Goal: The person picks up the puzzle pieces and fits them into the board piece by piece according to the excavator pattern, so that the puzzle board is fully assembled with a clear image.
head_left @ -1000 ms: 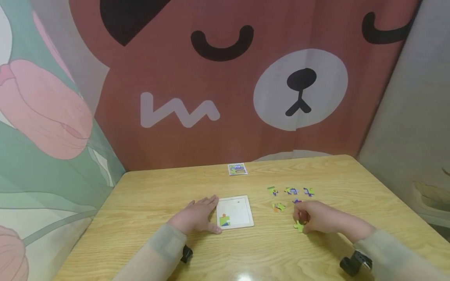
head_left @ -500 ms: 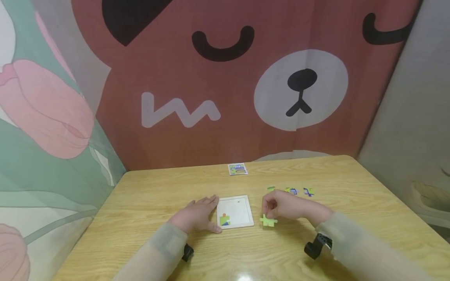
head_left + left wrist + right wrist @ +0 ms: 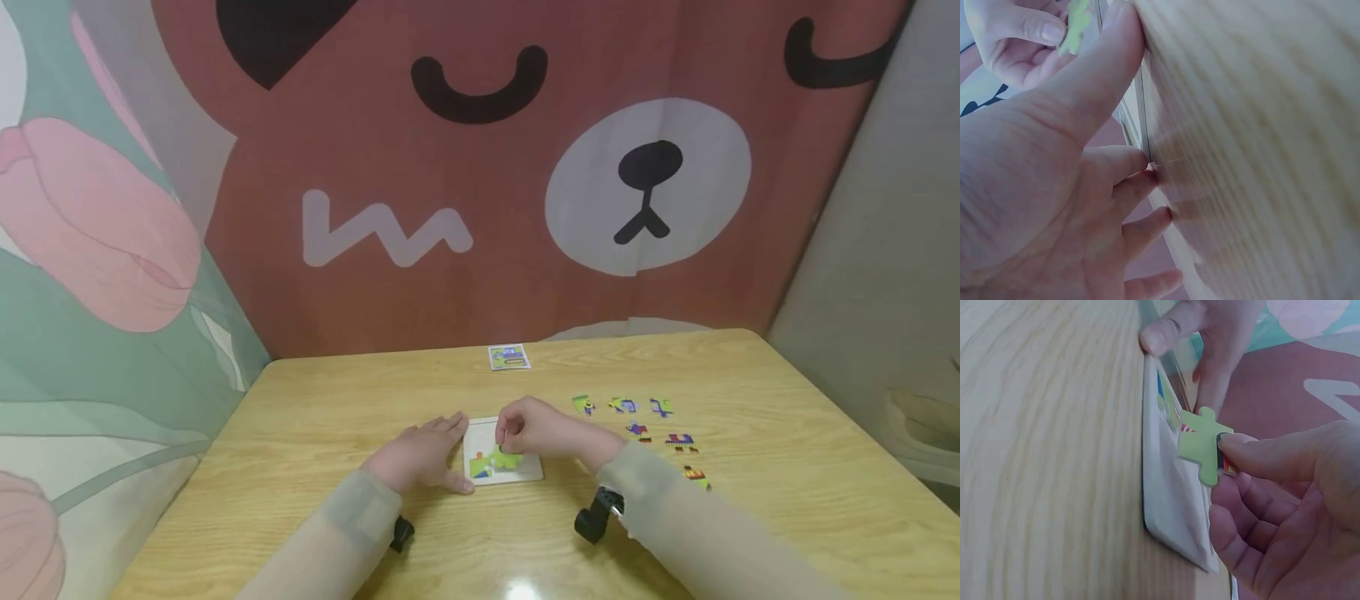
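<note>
My right hand [image 3: 528, 429] pinches a green puzzle piece [image 3: 1200, 440] between thumb and fingers, just above the white puzzle tray [image 3: 531, 477]. In the right wrist view the piece is tilted and shows a dark and red patch by the thumb. One puzzle piece [image 3: 478, 465], green with orange and blue, lies in the tray's near left corner, left of the held piece. My left hand [image 3: 422, 454] rests at the tray's left side, fingers spread and fairly straight; the left wrist view shows its thumb and fingertips along the tray edge.
Several loose puzzle pieces [image 3: 681, 442] lie on the wooden table [image 3: 330, 417] to the right of the tray. A small picture card [image 3: 509, 357] lies near the table's back edge, by the bear-patterned curtain [image 3: 360, 317].
My right hand has picked up the green puzzle piece from the right side of the table and carried it left over the tray. My left hand has stayed at the tray's side.
</note>
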### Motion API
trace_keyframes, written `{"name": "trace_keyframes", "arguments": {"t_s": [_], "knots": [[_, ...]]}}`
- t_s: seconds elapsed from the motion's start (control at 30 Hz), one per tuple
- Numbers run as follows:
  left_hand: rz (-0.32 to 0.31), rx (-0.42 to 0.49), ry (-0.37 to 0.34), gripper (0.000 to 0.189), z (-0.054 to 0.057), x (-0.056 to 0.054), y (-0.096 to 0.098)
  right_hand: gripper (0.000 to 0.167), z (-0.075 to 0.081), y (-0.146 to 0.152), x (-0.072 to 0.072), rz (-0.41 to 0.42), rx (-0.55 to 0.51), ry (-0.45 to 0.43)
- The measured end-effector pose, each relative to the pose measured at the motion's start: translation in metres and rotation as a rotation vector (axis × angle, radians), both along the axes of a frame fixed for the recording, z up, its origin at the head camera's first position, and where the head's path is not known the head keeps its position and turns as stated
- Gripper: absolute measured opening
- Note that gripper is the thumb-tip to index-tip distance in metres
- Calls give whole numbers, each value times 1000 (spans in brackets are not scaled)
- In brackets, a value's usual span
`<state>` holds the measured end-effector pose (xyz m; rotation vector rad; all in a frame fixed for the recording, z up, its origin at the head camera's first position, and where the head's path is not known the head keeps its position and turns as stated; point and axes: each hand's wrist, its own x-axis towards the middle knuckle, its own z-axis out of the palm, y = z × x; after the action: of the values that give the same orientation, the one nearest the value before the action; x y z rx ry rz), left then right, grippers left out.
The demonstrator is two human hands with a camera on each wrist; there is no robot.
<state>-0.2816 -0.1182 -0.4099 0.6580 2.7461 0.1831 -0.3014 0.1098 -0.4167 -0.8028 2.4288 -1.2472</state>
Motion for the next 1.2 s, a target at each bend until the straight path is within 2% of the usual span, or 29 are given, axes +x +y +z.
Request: {"name": "trace_keyframes", "arguments": {"t_s": [0.17,0.67,1.2], "knots": [[-2,0,-1,109,0,-2,-1,15,-6,-10,-1,27,25,10],[6,16,-13,110,0,0,-1,14,-4,-13,3,-17,106,-28],[-4,36,-9,110,2,1,-1,15,-7,-14,3,-25,110,-15]]}}
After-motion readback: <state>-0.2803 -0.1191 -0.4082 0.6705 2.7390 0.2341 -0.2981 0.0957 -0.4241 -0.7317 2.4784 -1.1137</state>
